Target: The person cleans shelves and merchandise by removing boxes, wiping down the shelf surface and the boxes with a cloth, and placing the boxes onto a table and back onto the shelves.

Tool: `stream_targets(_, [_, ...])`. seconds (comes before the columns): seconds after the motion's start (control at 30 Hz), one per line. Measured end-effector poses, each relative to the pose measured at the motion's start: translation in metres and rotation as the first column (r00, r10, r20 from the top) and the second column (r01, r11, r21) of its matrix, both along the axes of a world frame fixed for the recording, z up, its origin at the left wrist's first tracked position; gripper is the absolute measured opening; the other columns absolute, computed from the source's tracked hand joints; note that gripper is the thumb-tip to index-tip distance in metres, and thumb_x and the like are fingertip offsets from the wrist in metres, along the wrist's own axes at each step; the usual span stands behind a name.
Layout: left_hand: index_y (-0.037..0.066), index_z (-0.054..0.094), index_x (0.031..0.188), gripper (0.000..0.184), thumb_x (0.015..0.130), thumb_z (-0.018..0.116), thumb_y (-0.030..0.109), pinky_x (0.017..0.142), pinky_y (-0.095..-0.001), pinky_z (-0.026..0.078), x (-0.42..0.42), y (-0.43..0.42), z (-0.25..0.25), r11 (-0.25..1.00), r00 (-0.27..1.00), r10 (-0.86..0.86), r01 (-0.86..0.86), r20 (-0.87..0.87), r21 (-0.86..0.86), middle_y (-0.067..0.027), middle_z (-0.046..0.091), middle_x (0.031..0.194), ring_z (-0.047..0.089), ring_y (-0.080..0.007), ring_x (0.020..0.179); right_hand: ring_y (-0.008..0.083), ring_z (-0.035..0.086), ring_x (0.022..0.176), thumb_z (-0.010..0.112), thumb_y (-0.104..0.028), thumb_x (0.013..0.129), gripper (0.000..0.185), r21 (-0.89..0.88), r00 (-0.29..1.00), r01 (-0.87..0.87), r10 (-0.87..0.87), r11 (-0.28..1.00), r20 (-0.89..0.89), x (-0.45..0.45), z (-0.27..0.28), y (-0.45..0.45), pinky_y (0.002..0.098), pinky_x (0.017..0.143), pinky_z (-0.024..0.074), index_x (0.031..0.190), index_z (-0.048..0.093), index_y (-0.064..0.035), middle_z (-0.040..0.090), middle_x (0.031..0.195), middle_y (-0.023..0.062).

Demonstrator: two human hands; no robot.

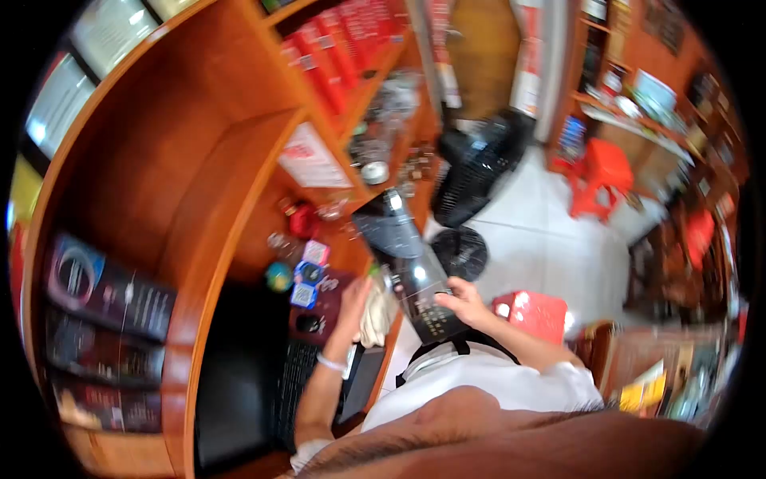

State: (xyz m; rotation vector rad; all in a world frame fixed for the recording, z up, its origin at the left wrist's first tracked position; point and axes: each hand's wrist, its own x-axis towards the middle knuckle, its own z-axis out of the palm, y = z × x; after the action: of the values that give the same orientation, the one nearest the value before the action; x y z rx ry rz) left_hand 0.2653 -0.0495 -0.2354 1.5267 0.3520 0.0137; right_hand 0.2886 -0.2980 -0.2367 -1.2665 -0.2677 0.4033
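Right hand (463, 305) holding glossy black box (416, 281), left hand (356, 303) against pale cloth (375, 318).

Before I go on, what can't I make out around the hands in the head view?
All in the head view:
- Lettering on the glossy black box: blurred and too small.
- Left hand's grip on the cream cloth: blurred.
- Box's underside: turned away from the camera.
- Part of the keyboard: hidden by the left forearm.

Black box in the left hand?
No, the right hand holds the black box, while the left hand is at the pale cloth.
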Motion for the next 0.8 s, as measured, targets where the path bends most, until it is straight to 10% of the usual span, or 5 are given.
stream_targets(0.23, [-0.004, 0.050, 0.111, 0.040, 0.074, 0.063, 0.006, 0.079, -0.0287, 0.043, -0.029, -0.091, -0.059, 0.889, 0.927, -0.371, 0.337, -0.055, -0.311, -0.0080, 0.058, 0.100, 0.055, -0.0169, 0.088, 0.0168, 0.054, 0.083, 0.066, -0.037, 0.076, 0.049, -0.317, 0.969, 0.177, -0.109, 0.932, 0.220, -0.057, -0.067, -0.044, 0.0287, 0.075, 0.0438, 0.104, 0.052, 0.0016, 0.059, 0.090, 0.0096])
stream_targets(0.3, [-0.004, 0.053, 0.106, 0.034, 0.075, 0.063, 0.007, 0.078, -0.0284, 0.043, -0.030, -0.121, -0.049, 0.861, 0.890, -0.449, 0.406, -0.083, -0.306, -0.0076, 0.058, 0.099, 0.056, -0.0162, 0.087, 0.0169, 0.055, 0.086, 0.067, -0.040, 0.075, 0.059, -0.318, 0.976, 0.060, -0.123, 0.946, -0.181, -0.088, -0.061, -0.069, 0.0288, 0.077, 0.0442, 0.109, 0.050, 0.0047, 0.059, 0.093, 0.0092])
stream_targets(0.43, [-0.005, 0.054, 0.105, 0.032, 0.079, 0.063, 0.010, 0.075, -0.0253, 0.043, -0.028, -0.175, -0.040, 0.717, 0.707, -0.694, 0.660, -0.139, -0.224, -0.0070, 0.058, 0.098, 0.055, -0.0129, 0.084, 0.0129, 0.055, 0.083, 0.065, -0.036, 0.077, 0.050, -0.232, 0.846, 0.386, -0.443, 0.893, -0.296, -0.138, -0.109, -0.108, 0.0273, 0.075, 0.0448, 0.107, 0.054, 0.0029, 0.060, 0.092, 0.0061])
stream_targets(0.57, [-0.005, 0.056, 0.104, 0.031, 0.078, 0.063, 0.009, 0.072, -0.0234, 0.044, -0.024, -0.215, -0.044, 0.596, 0.590, -0.803, 0.790, -0.085, -0.142, -0.0067, 0.060, 0.092, 0.056, -0.0116, 0.081, 0.0132, 0.060, 0.069, 0.067, -0.032, 0.075, 0.040, -0.114, 0.356, 0.910, -0.893, 0.398, -0.275, -0.186, -0.105, -0.146, 0.0270, 0.061, 0.0473, 0.092, 0.062, 0.0041, 0.063, 0.079, 0.0067])
stream_targets(0.8, [-0.006, 0.056, 0.103, 0.031, 0.077, 0.063, 0.009, 0.072, -0.0275, 0.046, -0.025, -0.233, -0.055, 0.680, 0.661, -0.732, 0.722, -0.166, -0.128, -0.0099, 0.061, 0.094, 0.057, -0.0164, 0.080, 0.0142, 0.053, 0.061, 0.068, -0.037, 0.074, 0.046, -0.366, -0.501, 0.800, -0.865, -0.476, 0.028, -0.293, -0.199, -0.304, 0.0320, 0.057, 0.0442, 0.075, 0.061, 0.0081, 0.062, 0.069, 0.0093])
